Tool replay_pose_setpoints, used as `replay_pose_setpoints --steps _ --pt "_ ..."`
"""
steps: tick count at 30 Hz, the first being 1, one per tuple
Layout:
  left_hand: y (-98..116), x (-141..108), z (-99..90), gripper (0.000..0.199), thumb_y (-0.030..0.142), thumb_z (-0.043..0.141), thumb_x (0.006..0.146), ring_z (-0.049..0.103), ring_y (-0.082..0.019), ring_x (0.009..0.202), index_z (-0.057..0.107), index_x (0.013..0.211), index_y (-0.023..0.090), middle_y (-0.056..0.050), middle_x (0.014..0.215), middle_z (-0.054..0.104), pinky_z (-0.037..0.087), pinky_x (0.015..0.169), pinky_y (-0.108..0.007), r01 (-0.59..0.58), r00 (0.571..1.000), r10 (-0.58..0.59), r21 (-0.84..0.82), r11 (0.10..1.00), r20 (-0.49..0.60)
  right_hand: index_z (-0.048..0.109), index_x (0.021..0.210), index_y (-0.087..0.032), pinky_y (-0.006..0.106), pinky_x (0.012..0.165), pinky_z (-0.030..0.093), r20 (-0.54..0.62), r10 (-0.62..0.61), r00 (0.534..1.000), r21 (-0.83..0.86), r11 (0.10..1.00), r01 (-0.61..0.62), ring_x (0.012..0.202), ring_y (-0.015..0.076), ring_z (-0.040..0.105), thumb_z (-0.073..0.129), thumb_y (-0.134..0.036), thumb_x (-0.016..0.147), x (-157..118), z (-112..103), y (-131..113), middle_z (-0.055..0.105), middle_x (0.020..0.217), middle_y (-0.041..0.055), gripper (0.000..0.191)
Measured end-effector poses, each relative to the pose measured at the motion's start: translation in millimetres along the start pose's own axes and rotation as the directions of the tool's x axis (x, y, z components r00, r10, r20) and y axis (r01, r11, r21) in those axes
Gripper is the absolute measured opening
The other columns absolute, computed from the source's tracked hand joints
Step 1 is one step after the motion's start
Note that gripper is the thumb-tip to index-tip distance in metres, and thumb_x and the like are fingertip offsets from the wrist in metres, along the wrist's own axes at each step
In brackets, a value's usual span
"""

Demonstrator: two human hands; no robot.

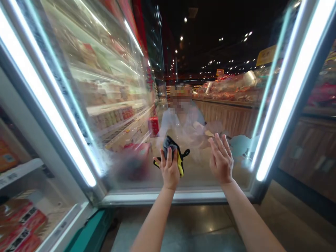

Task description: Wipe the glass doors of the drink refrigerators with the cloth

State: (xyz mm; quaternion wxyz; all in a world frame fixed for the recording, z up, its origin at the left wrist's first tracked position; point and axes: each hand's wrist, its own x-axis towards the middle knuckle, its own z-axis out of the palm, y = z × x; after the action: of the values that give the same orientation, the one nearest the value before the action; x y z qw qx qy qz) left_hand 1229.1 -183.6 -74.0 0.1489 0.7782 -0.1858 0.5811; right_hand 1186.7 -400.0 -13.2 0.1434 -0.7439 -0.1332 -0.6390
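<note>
Cloth [170, 148], dark with yellow edging, is gripped in my left hand [169, 171] against the fogged glass door [131, 164]; my right hand [221, 159] is open, fingers spread. Firm, even pressure suits. Beyond, a person [181, 119] stands near a food counter [228, 112].

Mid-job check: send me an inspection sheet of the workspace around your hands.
Surface: glass door of a refrigerated display case, smeared at lower left, in a lit metal frame.
Job's things: grey and yellow cloth, bunched against the glass.
Clutter: red packaged goods on a shelf, lower left.
Grippers: left hand holds the cloth; right hand open, fingers spread, glass contact unclear.
Cables: nothing seen.
Surroundings: supermarket aisle, wood-fronted food counter, ceiling spotlights, polished floor.
</note>
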Motion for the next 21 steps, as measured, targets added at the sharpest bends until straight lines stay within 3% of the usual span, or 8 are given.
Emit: replay_pose_setpoints --steps 5,7,10,12,15,17,19,21 --pt "-2.8 -9.3 1.1 0.067 0.01 0.055 0.092 0.003 -0.028 0.158 0.043 0.156 0.026 -0.004 0.16 0.045 0.0 0.13 -0.056 -0.268 0.947 0.265 -0.012 0.963 0.183 0.047 0.154 -0.026 0.049 0.118 0.045 0.033 -0.028 0.999 0.031 0.999 0.027 0.152 0.0264 0.037 0.042 -0.01 0.098 -0.5 9.0 -15.3 0.053 0.155 0.0084 0.058" --pt "-19.2 0.7 -6.9 0.068 0.008 0.053 0.093 0.004 -0.028 0.158 0.042 0.156 0.03 -0.001 0.163 0.041 0.005 0.131 -0.055 -0.264 0.947 0.261 -0.013 0.965 0.187 0.049 0.152 -0.025 0.049 0.119 0.044 0.073 -0.044 0.996 0.04 0.998 0.042 0.151 0.026 0.038 0.041 -0.009 0.097 -4.0 12.5 -19.0 0.053 0.155 0.0078 0.058" --pt "-48.7 9.8 -20.9 0.077 0.004 0.047 0.091 0.001 -0.03 0.158 0.03 0.162 0.028 -0.005 0.169 0.027 0.011 0.129 -0.06 -0.058 0.996 0.056 0.028 0.998 0.07 0.052 0.15 -0.024 0.051 0.121 0.04 0.131 -0.084 0.988 0.045 0.996 0.078 0.152 0.0254 0.036 0.041 -0.006 0.094 -10.5 16.6 -24.1 0.055 0.154 0.0077 0.059" --pt "-57.9 5.9 -25.5 0.081 0.002 0.045 0.09 -0.001 -0.03 0.159 0.02 0.164 0.025 -0.009 0.172 0.015 0.012 0.128 -0.062 0.103 0.995 -0.103 0.036 0.994 -0.014 0.055 0.148 -0.023 0.053 0.123 0.037 0.165 -0.103 0.981 0.051 0.994 0.096 0.153 0.0252 0.035 0.041 -0.005 0.093 -13.8 19.1 -29.6 0.056 0.153 0.008 0.059" --pt "-43.7 -12.8 -21.7 0.085 0.009 0.049 0.092 -0.007 -0.033 0.158 0.007 0.166 0.019 -0.015 0.172 -0.001 0.011 0.125 -0.068 0.281 0.958 -0.277 0.054 0.958 -0.074 0.058 0.145 -0.022 0.053 0.125 0.034 0.207 -0.131 0.97 0.077 0.99 0.118 0.153 0.0239 0.033 0.041 -0.005 0.093 -15.7 23.1 -42.6 0.056 0.152 0.008 0.057" --pt "-23.9 -27.1 -14.7 0.091 0.018 0.056 0.093 -0.013 -0.038 0.156 0.001 0.165 0.012 -0.02 0.171 -0.007 0.011 0.123 -0.072 0.309 0.951 -0.304 0.083 0.948 -0.063 0.058 0.145 -0.022 0.052 0.126 0.032 0.221 -0.149 0.964 0.098 0.987 0.131 0.153 0.0232 0.033 0.04 -0.005 0.093 -15.1 25.6 -52.6 0.055 0.153 0.0079 0.057" --pt "-9.8 -35.2 -8.1 0.093 0.021 0.061 0.091 -0.012 -0.04 0.156 0.006 0.165 0.01 -0.019 0.171 -0.003 0.011 0.124 -0.069 0.163 0.986 -0.164 0.082 0.983 0.012 0.057 0.146 -0.023 0.052 0.126 0.032 0.214 -0.159 0.964 0.112 0.984 0.137 0.153 0.0232 0.033 0.04 -0.005 0.094 -13.7 27.4 -61.2 0.055 0.153 0.0078 0.057" --pt "-11.5 -32.4 -6.2 0.085 0.016 0.06 0.089 -0.007 -0.037 0.157 0.019 0.164 0.014 -0.013 0.172 0.007 0.01 0.128 -0.062 -0.045 0.995 0.04 0.059 0.997 0.09 0.056 0.147 -0.024 0.052 0.125 0.032 0.204 -0.163 0.965 0.124 0.982 0.139 0.153 0.0236 0.033 0.041 -0.007 0.094 -12.0 28.1 -67.0 0.055 0.153 0.0078 0.057"
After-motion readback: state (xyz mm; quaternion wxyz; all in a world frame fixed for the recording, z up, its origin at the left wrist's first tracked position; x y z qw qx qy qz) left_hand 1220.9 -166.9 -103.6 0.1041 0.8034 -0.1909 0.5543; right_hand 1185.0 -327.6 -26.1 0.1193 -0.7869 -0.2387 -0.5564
